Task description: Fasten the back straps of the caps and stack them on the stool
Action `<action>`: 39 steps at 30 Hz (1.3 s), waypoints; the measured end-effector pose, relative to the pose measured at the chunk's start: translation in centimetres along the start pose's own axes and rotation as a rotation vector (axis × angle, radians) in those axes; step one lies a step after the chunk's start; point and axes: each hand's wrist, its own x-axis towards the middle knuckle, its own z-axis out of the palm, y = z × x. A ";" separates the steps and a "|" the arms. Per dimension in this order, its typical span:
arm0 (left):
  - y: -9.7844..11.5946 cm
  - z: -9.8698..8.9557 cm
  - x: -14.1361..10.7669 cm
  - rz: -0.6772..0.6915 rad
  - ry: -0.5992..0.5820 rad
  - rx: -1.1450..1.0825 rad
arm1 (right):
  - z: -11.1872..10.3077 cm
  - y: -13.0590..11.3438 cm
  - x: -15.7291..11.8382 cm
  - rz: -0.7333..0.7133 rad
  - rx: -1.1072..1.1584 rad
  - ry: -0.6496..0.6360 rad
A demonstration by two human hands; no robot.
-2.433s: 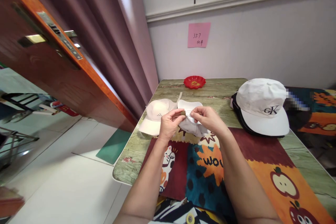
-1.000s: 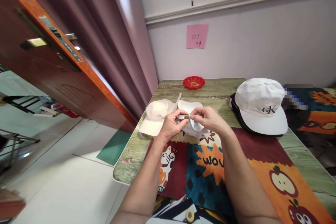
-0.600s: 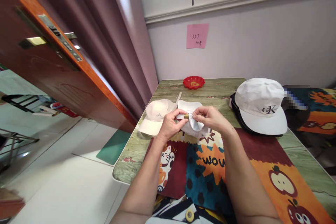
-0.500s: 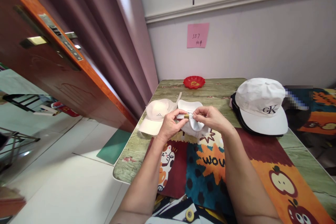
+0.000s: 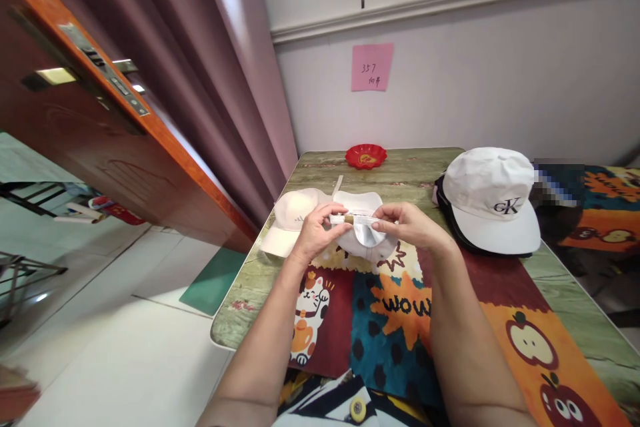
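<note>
A white baseball cap [image 5: 376, 250] lies in front of me with its back strap and brass-coloured buckle [image 5: 349, 219] raised toward me. My left hand [image 5: 320, 230] pinches the strap on the buckle's left side. On the other side, my right hand [image 5: 403, 223] grips the strap between thumb and fingers. The strap runs straight across the cap's rear opening. Just left of my left hand sits a cream cap [image 5: 293, 217] with a small dark logo, its strap end sticking up behind. Parts of the white cap are hidden by my hands.
A stack of caps with a white CK cap [image 5: 490, 180] on top stands at the right. A red scalloped dish [image 5: 367, 156] is at the table's back edge. A colourful mat [image 5: 327, 347] covers the table's front. An orange-brown door [image 5: 150, 167] stands at the left.
The strap now stretches straight between my hands, and my right hand has gripped further along it. The view has shifted slightly. The other caps have stayed put.
</note>
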 end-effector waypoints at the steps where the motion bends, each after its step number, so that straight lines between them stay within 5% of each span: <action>1: -0.2 -0.5 0.3 0.000 -0.030 -0.005 | 0.1 0.0 0.1 0.001 0.004 0.001; 9: 0.1 -2.0 2.4 -0.083 -0.373 -0.173 | 0.4 0.0 0.4 0.003 0.015 0.007; 16: 0.3 -1.2 2.5 -0.034 -0.408 -0.203 | 0.5 0.0 0.3 -0.025 0.019 0.036; 22: -0.2 -0.5 1.9 0.052 -0.201 -0.169 | 0.6 0.1 0.5 -0.018 0.010 0.075; 27: -0.2 -0.2 1.7 0.078 -0.168 -0.163 | 0.9 0.1 0.7 -0.048 -0.008 0.080; 34: 0.0 -0.2 1.4 0.040 -0.196 -0.177 | 1.2 0.0 0.7 -0.042 0.004 0.054; 39: 0.1 -1.1 2.4 -0.065 -0.384 -0.166 | 0.4 0.2 0.3 -0.068 0.001 0.027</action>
